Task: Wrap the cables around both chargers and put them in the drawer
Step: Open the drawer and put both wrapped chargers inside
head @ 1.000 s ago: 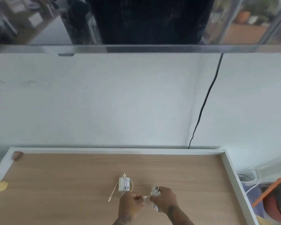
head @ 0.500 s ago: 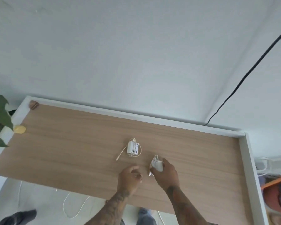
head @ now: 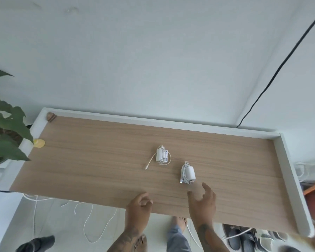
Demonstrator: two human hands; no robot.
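desk: long wood-top desk (head: pixel 98 160) with a raised white rim along the back and the right side, pushed up against a plain white wall (head: pixel 153 60)

first charger: small white charger (head: pixel 160 154) sitting roughly mid-desk, cable looped around it pretty loosely, and one loose cable tail (head: pixel 150 162) trails off to the left and toward the front edge, plug tip lying flat on the wood

second charger: other white charger (head: pixel 188 173) is just to the right of the first and a bit closer to the front, cable bundled around it tighter, short plug end poking out at its near-left corner. The two aren't touching

right hand: right hand (head: pixel 203 202) is over the desk just in front of the second charger, fingers spread and relaxed, nothing in it, a small gap between the fingertips and the charger

left hand: left hand (head: pixel 138 206) is at the front edge of the desk, fingers loosely curled in, not holding anything as far as I can see

drawer: can't spot one from this angle

plant: leafy green plant (head: pixel 4 131) off the left end of the desk

other bits: yellow round thing (head: pixel 39 143) on the left edge, small brown object (head: pixel 51 117) in the back-left corner, black cable (head: pixel 280 64) running down the wall on the right

floor: white cord (head: pixel 91 220) squiggled across the floor under the front edge, bare feet, some slippers (head: pixel 238 237) down at the right
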